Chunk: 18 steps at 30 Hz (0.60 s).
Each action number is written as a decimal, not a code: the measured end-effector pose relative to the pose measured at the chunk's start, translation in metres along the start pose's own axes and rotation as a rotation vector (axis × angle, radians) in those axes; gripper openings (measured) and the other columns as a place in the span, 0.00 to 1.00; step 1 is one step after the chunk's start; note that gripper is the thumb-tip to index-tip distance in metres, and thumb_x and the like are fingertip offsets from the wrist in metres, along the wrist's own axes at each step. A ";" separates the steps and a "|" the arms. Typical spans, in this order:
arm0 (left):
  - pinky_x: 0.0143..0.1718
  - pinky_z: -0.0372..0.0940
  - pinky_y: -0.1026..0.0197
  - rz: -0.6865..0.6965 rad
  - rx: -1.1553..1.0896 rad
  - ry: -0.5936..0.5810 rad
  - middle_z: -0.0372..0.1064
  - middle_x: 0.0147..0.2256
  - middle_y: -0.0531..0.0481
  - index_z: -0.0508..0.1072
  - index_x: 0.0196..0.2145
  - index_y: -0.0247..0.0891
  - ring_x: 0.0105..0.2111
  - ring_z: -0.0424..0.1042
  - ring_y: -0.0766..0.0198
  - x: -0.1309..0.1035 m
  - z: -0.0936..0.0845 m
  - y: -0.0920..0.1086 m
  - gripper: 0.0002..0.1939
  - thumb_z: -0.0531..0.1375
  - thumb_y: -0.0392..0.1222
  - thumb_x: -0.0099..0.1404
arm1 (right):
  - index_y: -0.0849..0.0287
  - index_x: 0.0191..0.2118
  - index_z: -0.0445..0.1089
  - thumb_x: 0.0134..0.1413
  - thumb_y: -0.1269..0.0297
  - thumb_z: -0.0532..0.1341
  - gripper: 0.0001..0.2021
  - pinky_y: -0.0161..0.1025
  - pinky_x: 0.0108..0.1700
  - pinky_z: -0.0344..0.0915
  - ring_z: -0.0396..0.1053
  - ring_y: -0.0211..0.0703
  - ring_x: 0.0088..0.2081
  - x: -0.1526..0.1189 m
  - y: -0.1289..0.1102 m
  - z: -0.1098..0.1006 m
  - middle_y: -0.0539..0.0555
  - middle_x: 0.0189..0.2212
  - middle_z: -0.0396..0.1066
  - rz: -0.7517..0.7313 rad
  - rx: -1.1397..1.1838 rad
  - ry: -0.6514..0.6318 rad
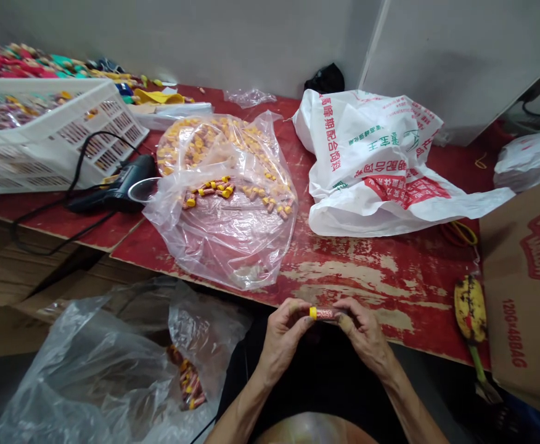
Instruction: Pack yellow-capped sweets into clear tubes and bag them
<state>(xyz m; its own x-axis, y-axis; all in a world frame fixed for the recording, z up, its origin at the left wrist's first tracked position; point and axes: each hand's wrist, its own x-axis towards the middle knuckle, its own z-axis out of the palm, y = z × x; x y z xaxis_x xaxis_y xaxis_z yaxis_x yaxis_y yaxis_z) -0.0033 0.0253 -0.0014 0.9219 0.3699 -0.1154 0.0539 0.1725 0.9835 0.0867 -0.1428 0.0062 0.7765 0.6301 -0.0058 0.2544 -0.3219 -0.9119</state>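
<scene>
Above my lap, close to the table's front edge, a small tube (pixel 325 314) with a yellow cap and a reddish-brown patterned body lies level between my hands. The fingertips of my left hand (pixel 283 339) pinch its capped end. At the other end, my right hand (pixel 366 333) grips the body between thumb and fingers, partly covering it. Beyond them on the table rests a clear plastic bag (pixel 233 246) containing many similar yellow-capped tubes. A second clear bag (pixel 98 364), low on the left, has several such tubes (pixel 190 382) in it.
A white printed sack (pixel 367 160) lies on the worn red table (pixel 353 265). Left are a black hair dryer (pixel 122 185) with its cord and a white plastic crate (pixel 57 154) of wrapped items. A banana (pixel 470 308) and a cardboard box (pixel 524 296) are at right.
</scene>
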 end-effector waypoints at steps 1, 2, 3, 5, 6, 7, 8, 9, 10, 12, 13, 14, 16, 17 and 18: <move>0.36 0.62 0.65 -0.012 -0.016 -0.001 0.65 0.32 0.52 0.75 0.35 0.39 0.33 0.65 0.65 0.000 0.000 0.000 0.06 0.63 0.40 0.59 | 0.55 0.41 0.68 0.61 0.56 0.55 0.10 0.34 0.36 0.62 0.67 0.40 0.35 0.000 0.000 -0.001 0.52 0.34 0.68 -0.037 0.010 0.015; 0.36 0.62 0.65 -0.024 -0.036 -0.004 0.65 0.32 0.52 0.75 0.35 0.39 0.33 0.66 0.65 0.000 0.000 0.000 0.06 0.63 0.40 0.58 | 0.55 0.42 0.68 0.60 0.57 0.55 0.10 0.34 0.38 0.63 0.67 0.41 0.38 -0.001 0.000 -0.002 0.52 0.36 0.67 -0.067 0.024 0.021; 0.36 0.62 0.65 -0.038 -0.059 -0.009 0.65 0.32 0.52 0.75 0.35 0.39 0.33 0.66 0.65 0.001 0.001 0.000 0.06 0.64 0.40 0.58 | 0.54 0.42 0.67 0.60 0.58 0.56 0.09 0.34 0.39 0.63 0.67 0.41 0.39 -0.001 0.000 -0.003 0.52 0.37 0.67 -0.086 0.038 0.020; 0.35 0.63 0.66 -0.078 -0.122 -0.021 0.65 0.32 0.53 0.75 0.35 0.38 0.32 0.66 0.66 0.001 0.001 0.000 0.07 0.64 0.39 0.57 | 0.54 0.42 0.67 0.58 0.58 0.57 0.09 0.34 0.39 0.63 0.66 0.42 0.40 0.000 0.002 -0.004 0.53 0.39 0.66 -0.086 0.064 0.017; 0.35 0.63 0.66 -0.096 -0.157 -0.022 0.66 0.32 0.53 0.75 0.35 0.39 0.31 0.66 0.67 0.002 0.002 0.000 0.07 0.65 0.39 0.56 | 0.55 0.42 0.67 0.58 0.57 0.58 0.10 0.34 0.38 0.64 0.67 0.42 0.39 0.000 0.003 -0.005 0.53 0.38 0.67 -0.062 0.076 0.018; 0.35 0.63 0.66 -0.108 -0.188 -0.018 0.66 0.31 0.53 0.75 0.35 0.39 0.31 0.66 0.67 0.002 0.002 0.000 0.08 0.65 0.39 0.56 | 0.55 0.42 0.67 0.57 0.56 0.58 0.11 0.34 0.34 0.64 0.67 0.41 0.35 0.001 0.005 -0.004 0.52 0.35 0.67 -0.018 0.090 0.020; 0.35 0.63 0.66 -0.115 -0.210 -0.013 0.66 0.31 0.53 0.75 0.35 0.39 0.31 0.66 0.67 0.002 0.003 -0.001 0.08 0.65 0.39 0.56 | 0.56 0.42 0.67 0.57 0.54 0.58 0.12 0.33 0.30 0.62 0.66 0.39 0.31 0.001 0.007 -0.004 0.51 0.32 0.67 0.035 0.104 0.022; 0.35 0.63 0.67 -0.117 -0.222 -0.008 0.66 0.31 0.53 0.75 0.35 0.39 0.31 0.66 0.68 0.002 0.003 -0.001 0.08 0.66 0.39 0.55 | 0.57 0.40 0.67 0.56 0.52 0.58 0.14 0.32 0.26 0.60 0.63 0.37 0.26 0.002 0.008 -0.003 0.50 0.27 0.66 0.086 0.111 0.026; 0.35 0.63 0.67 -0.113 -0.224 -0.004 0.66 0.31 0.54 0.75 0.35 0.38 0.31 0.66 0.68 0.002 0.003 -0.001 0.08 0.66 0.39 0.55 | 0.58 0.37 0.67 0.56 0.50 0.57 0.15 0.32 0.23 0.56 0.60 0.36 0.22 0.002 0.010 -0.002 0.48 0.23 0.63 0.126 0.106 0.030; 0.35 0.62 0.68 -0.094 -0.207 -0.002 0.66 0.31 0.54 0.75 0.34 0.38 0.31 0.66 0.68 0.002 0.003 -0.003 0.08 0.66 0.39 0.55 | 0.59 0.27 0.65 0.57 0.47 0.54 0.19 0.32 0.20 0.50 0.54 0.34 0.19 0.003 0.012 0.001 0.46 0.18 0.56 0.155 0.063 0.051; 0.35 0.62 0.68 -0.083 -0.195 0.001 0.66 0.31 0.54 0.75 0.33 0.38 0.31 0.66 0.68 0.001 0.003 -0.003 0.08 0.66 0.39 0.54 | 0.59 0.24 0.62 0.57 0.46 0.53 0.21 0.32 0.21 0.49 0.52 0.33 0.19 0.004 0.012 0.002 0.45 0.16 0.53 0.152 0.036 0.068; 0.35 0.62 0.68 -0.074 -0.185 0.004 0.65 0.31 0.53 0.75 0.33 0.37 0.31 0.65 0.68 0.001 0.003 -0.004 0.08 0.66 0.39 0.54 | 0.59 0.22 0.61 0.58 0.46 0.51 0.22 0.33 0.21 0.48 0.52 0.33 0.19 0.004 0.011 0.003 0.45 0.16 0.52 0.150 0.017 0.078; 0.35 0.61 0.68 -0.076 -0.185 0.015 0.66 0.31 0.53 0.75 0.33 0.37 0.31 0.65 0.68 0.001 0.002 -0.004 0.08 0.66 0.38 0.54 | 0.59 0.27 0.64 0.58 0.47 0.51 0.20 0.32 0.22 0.51 0.54 0.34 0.20 0.004 0.009 0.003 0.46 0.18 0.56 0.150 0.023 0.079; 0.35 0.62 0.68 -0.088 -0.194 0.021 0.66 0.31 0.53 0.75 0.33 0.37 0.31 0.65 0.68 0.001 0.002 -0.004 0.08 0.66 0.38 0.54 | 0.59 0.33 0.66 0.58 0.49 0.53 0.17 0.32 0.23 0.53 0.57 0.35 0.22 0.004 0.007 0.003 0.47 0.21 0.60 0.147 0.035 0.064; 0.35 0.62 0.68 -0.101 -0.205 0.027 0.66 0.31 0.53 0.75 0.34 0.38 0.31 0.65 0.68 0.002 0.002 -0.004 0.08 0.66 0.39 0.54 | 0.59 0.39 0.67 0.57 0.50 0.55 0.16 0.33 0.25 0.56 0.60 0.37 0.24 0.003 0.005 0.002 0.49 0.25 0.64 0.135 0.044 0.037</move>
<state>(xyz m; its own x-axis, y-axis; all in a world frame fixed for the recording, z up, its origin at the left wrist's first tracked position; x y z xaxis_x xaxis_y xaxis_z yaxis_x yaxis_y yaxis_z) -0.0013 0.0236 -0.0048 0.9051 0.3650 -0.2184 0.0638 0.3911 0.9181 0.0896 -0.1414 0.0005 0.8228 0.5565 -0.1158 0.1210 -0.3705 -0.9209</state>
